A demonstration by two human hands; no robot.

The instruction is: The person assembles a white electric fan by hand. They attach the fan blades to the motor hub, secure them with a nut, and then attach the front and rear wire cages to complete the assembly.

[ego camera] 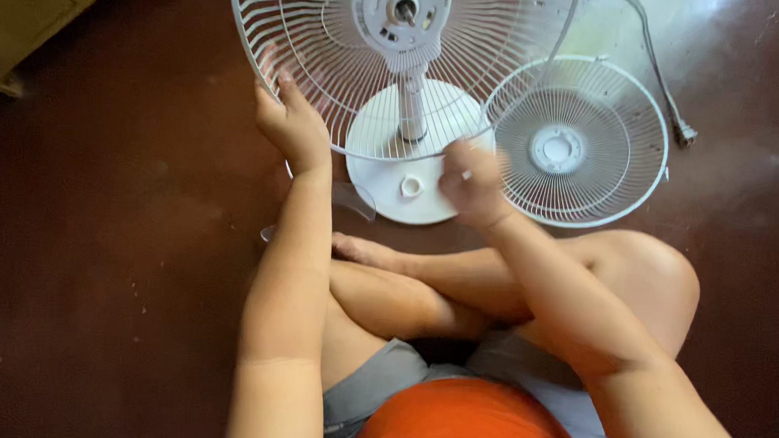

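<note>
Fingers (277, 81) of your left hand (290, 123) curl around the rear fan guard's (266, 47) rim — your right hand (470, 183) is blurred near the round base (383, 170), grip unclear.

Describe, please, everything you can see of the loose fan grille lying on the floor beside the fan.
The loose grille is a round white guard of thin radial wires, seemingly painted metal, joined by an outer rim and a solid round hub at its centre. It lies flat on the dark red-brown floor, to the right of the fan's round base, and part of its left edge is hidden behind the fan's mounted grille. Neither hand touches it; the blurred right hand is nearest its left rim.
</note>
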